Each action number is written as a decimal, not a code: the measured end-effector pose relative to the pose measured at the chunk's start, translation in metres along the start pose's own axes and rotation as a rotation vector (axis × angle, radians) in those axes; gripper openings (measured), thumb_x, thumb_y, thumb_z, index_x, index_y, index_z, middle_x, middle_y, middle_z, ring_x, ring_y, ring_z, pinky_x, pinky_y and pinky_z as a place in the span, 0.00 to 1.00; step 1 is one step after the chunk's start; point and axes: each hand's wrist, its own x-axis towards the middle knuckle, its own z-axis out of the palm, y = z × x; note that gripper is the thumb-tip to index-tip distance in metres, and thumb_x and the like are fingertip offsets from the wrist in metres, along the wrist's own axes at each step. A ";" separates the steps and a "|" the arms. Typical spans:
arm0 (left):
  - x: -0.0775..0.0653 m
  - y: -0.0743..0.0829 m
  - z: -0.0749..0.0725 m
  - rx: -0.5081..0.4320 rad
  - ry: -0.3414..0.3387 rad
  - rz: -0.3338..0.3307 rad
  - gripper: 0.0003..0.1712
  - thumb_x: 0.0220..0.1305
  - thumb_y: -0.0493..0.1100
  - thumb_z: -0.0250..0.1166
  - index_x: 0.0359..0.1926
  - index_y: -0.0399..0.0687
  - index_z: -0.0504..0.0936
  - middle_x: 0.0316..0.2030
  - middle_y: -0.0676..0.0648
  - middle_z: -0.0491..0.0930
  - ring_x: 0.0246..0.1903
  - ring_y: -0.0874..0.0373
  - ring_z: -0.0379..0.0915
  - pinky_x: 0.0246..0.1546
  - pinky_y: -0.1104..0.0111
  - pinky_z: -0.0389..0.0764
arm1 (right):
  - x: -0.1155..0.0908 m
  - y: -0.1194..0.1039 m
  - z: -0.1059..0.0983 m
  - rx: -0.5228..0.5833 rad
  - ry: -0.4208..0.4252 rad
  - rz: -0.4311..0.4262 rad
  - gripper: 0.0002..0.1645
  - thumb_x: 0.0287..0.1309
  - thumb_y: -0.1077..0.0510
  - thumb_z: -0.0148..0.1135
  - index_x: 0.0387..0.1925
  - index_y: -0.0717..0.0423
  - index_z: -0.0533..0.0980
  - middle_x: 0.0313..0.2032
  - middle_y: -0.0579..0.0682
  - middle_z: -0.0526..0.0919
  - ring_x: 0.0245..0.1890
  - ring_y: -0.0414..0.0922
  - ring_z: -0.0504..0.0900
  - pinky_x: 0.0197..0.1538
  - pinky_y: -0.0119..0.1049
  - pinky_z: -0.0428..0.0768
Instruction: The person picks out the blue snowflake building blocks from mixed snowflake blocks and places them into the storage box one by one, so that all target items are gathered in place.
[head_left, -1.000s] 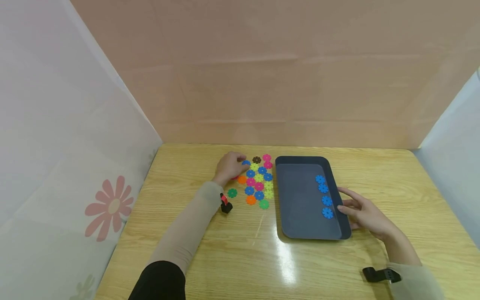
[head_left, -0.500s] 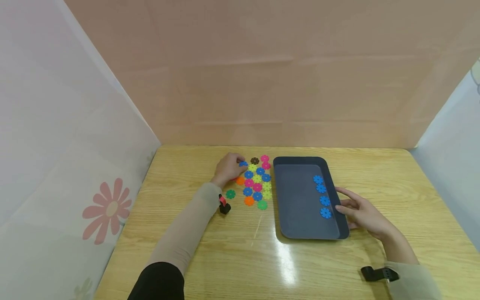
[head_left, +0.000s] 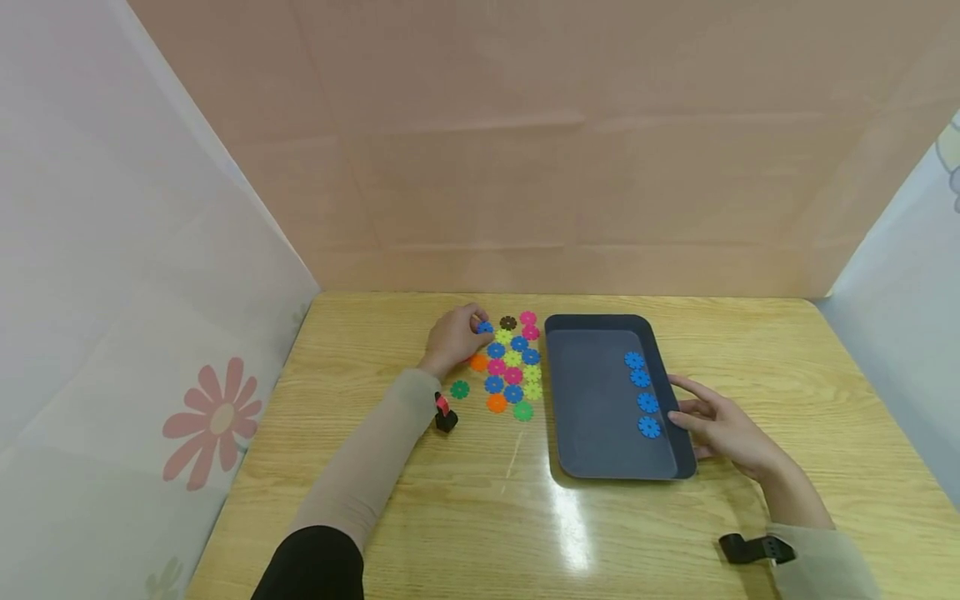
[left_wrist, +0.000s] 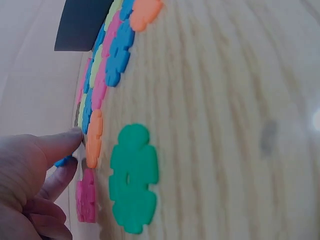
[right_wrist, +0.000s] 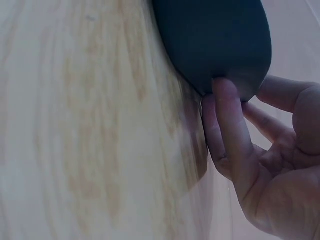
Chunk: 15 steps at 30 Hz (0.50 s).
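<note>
My left hand is at the far left of a group of plastic snowflake discs, thumb and fingers pinching a blue snowflake disc. In the left wrist view, only a sliver of that blue disc shows between the fingers. A green disc, an orange disc and a pink disc lie near this hand. At the dark grey tray, my right hand holds the right side, thumb over the rim and other fingers against the outside. Several blue discs lie in a column along the tray's right side.
Pink, yellow, blue, orange and green discs lie flat between the left hand and the tray. A brown disc is at the back. The wooden table meets a beige back wall and a pale left wall.
The head view has shifted slightly. The blue disc at the left fingertips has changed its tilt in the pinch. The right hand stays on the tray's edge.
</note>
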 end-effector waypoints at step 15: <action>-0.004 0.009 -0.010 -0.128 0.037 0.027 0.12 0.66 0.51 0.74 0.45 0.53 0.87 0.38 0.54 0.86 0.40 0.58 0.82 0.46 0.60 0.81 | 0.001 0.001 0.000 -0.009 0.005 -0.003 0.44 0.77 0.56 0.58 0.83 0.51 0.47 0.61 0.75 0.70 0.45 0.58 0.87 0.39 0.56 0.87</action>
